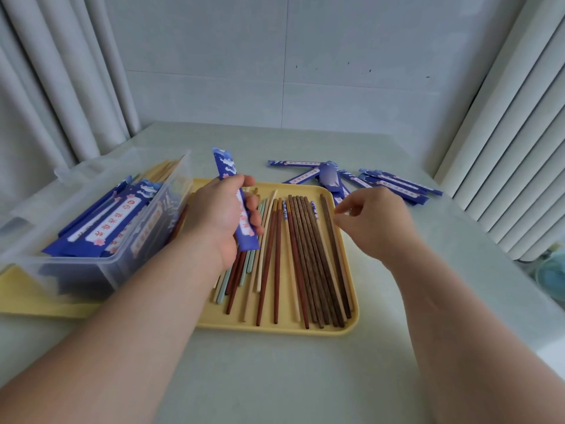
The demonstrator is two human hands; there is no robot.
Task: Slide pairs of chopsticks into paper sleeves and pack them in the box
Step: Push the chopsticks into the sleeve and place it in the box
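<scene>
Over the yellow tray (305, 332), left hand (220, 215) curls round a blue sleeve (226, 169); right hand (373, 221), grip slack, hovers.

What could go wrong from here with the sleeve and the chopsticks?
1. The chopsticks are of mixed kinds and lie close together on the tray; the right hand, at their right edge, might lift an unmatched pair.
2. The left hand grips the sleeve around its middle; this might flatten it and hinder insertion.
</scene>
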